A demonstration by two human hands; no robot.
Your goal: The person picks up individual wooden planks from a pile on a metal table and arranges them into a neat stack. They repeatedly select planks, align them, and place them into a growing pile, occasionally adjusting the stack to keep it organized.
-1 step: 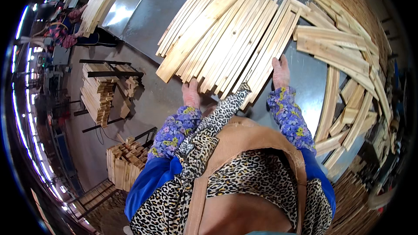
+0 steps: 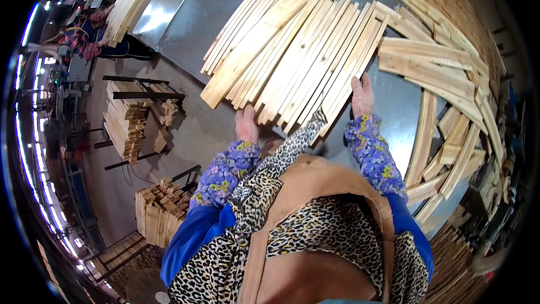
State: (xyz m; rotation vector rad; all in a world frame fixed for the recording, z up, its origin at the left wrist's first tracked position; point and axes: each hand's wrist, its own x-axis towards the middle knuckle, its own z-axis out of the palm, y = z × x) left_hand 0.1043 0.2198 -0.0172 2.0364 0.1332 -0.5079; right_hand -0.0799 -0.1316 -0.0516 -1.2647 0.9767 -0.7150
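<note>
"Flanking a row of pale wood strips [image 2: 306, 59], a worker in floral sleeves [image 2: 215, 174] and a tan apron [image 2: 315, 177] leans over a metal desk [image 2: 188, 39]. The left hand [image 2: 246, 124] sits at the near ends, the right hand [image 2: 363, 96] beside the outer right edge."

"And the fingers?"

"On the right, fairly straight and slightly parted, with nothing visible between them. On the left, they point at the strip ends; whether they pinch one, I cannot tell."

"What has just changed?"

"The right-hand strips now lie closer to the others. The dark gap there has narrowed, while both hands have barely shifted. I'd call the row tighter on that side, though slits remain between some strips."

"Is everything in line?"

"No. The near and far ends are uneven, and one wider board [image 2: 256, 48] lies slanted across the left part."

"Beyond the row?"

"Loose boards [image 2: 427, 67] lie crossed at the right. Off the desk to the left stands a wood stack [image 2: 122, 118]; farther back, a co-worker [image 2: 84, 42] is at another bundle of strips [image 2: 130, 11]."
</note>
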